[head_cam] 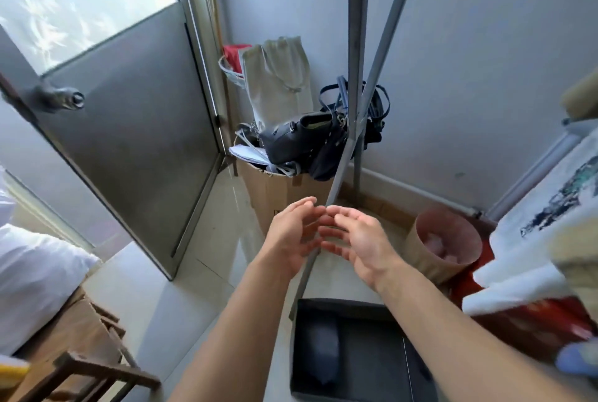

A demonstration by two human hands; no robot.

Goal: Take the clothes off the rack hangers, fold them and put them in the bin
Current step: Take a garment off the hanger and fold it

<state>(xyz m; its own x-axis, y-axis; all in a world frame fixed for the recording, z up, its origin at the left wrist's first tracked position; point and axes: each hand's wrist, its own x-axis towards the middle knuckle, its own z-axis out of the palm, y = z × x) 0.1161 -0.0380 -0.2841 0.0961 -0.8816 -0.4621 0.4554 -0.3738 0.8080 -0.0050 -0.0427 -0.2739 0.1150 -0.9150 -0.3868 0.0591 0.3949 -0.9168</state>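
My left hand (293, 233) and my right hand (359, 239) are raised in front of me, palms facing each other, fingers loosely spread, holding nothing. They hover in front of the grey rack pole (357, 45) and its slanted brace (343, 162). Below my right forearm sits the black bin (372, 311) on the floor, with a dark folded cloth (320, 353) inside at its left. White and patterned clothes (543, 217) hang at the right edge. No hanger is visible.
A cardboard box (278, 188) with bags, a dark handbag (301, 136) and a canvas tote (278, 81) stands in the corner. A brown round basket (443, 246) sits to the right. An open grey door (129, 129) is at left, and a wooden chair (97, 369) at lower left.
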